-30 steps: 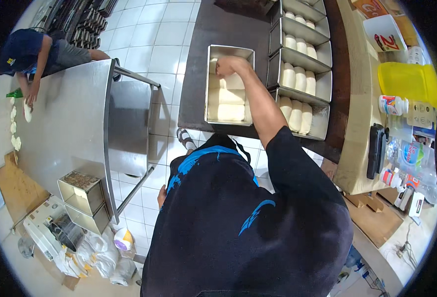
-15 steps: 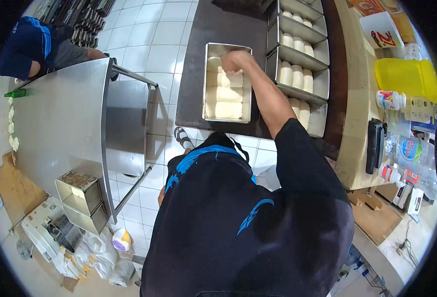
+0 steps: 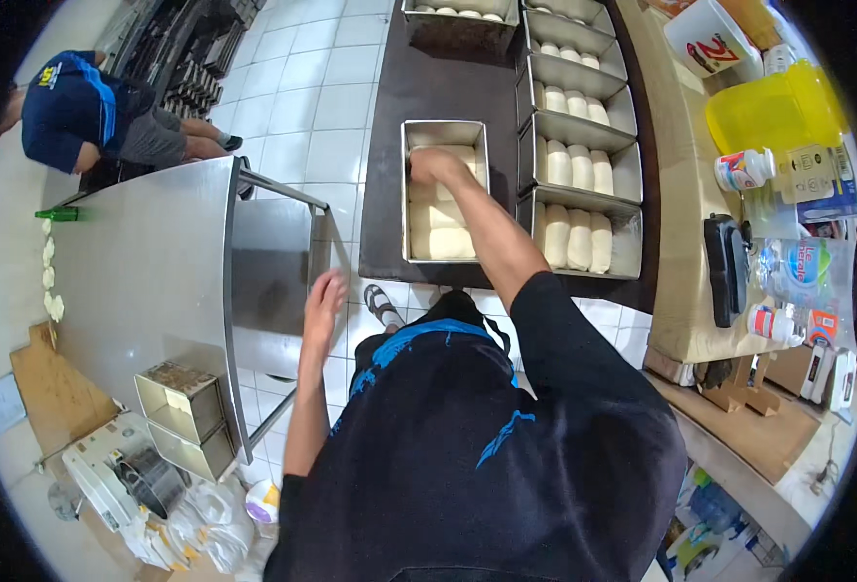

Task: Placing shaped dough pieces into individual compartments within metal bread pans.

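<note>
A metal loaf pan [image 3: 484, 145] stands near the front edge of the dark table, with pale dough pieces [image 3: 445, 242] packed inside. My right hand [image 3: 431, 165] reaches into this pan, knuckles curled into a fist against the dough beside the left wall; its fingertips are partly hidden. Away from the table, to the left, my left hand [image 3: 326, 296] is raised over the floor with loosely extended fingers and nothing in it. Right of the pan, a row of loaf pans [image 3: 625, 242] holds smooth dough rolls [image 3: 579, 238].
Another filled pan [image 3: 462, 34] sits at the far end of the dark table [image 3: 448, 82]. To the left is a steel table [image 3: 147, 281] bearing a green bottle [image 3: 57, 214] and stacked pans [image 3: 181, 417]. A co-worker [image 3: 79, 107] stands behind it. Bottles and tubs crowd the right-hand counter [image 3: 671, 233].
My right hand has shifted toward the pan's left wall. My left hand has risen into view beside my body. The view has shifted, showing another filled pan at the far end.
</note>
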The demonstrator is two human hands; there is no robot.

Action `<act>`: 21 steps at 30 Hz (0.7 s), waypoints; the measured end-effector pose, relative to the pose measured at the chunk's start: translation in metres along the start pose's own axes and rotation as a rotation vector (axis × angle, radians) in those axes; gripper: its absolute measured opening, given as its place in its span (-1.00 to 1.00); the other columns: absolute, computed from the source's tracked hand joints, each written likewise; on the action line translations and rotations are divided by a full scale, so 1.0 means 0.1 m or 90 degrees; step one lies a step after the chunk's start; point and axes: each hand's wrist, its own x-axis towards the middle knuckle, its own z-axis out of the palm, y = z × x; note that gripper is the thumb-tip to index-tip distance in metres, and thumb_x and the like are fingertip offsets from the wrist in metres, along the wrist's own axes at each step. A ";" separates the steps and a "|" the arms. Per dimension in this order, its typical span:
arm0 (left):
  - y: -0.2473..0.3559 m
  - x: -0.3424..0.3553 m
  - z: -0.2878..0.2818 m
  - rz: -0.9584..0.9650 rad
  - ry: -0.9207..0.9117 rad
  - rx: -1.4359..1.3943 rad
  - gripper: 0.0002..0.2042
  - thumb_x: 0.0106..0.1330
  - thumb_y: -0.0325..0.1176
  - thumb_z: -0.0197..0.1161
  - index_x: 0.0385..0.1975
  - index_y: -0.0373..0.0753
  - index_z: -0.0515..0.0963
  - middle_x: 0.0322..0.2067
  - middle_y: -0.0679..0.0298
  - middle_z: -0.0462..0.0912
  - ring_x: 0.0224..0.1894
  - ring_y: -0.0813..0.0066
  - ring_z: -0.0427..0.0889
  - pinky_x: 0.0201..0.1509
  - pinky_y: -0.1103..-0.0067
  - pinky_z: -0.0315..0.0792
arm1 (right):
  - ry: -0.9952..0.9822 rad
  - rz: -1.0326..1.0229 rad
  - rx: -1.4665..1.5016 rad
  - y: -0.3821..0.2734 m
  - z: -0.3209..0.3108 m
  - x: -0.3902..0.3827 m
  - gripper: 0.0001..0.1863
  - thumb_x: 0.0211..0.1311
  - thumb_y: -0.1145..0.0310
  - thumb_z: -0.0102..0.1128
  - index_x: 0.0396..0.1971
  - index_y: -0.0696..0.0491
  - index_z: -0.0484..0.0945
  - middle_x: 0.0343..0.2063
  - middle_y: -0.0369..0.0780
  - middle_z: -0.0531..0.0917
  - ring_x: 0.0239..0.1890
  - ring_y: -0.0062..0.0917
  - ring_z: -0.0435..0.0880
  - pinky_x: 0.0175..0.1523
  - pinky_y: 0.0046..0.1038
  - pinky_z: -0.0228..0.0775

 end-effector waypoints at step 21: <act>0.26 0.23 0.43 -0.066 0.133 0.146 -0.52 0.25 -0.18 0.14 -0.09 -0.56 0.61 -0.13 -0.13 0.71 -0.16 0.02 0.70 -0.10 0.24 0.57 | 0.162 -0.172 0.231 0.60 -0.13 -2.27 -0.79 0.52 0.34 0.07 -0.11 0.14 0.63 -0.24 -0.24 0.69 -0.21 -0.48 0.58 0.00 -0.48 0.43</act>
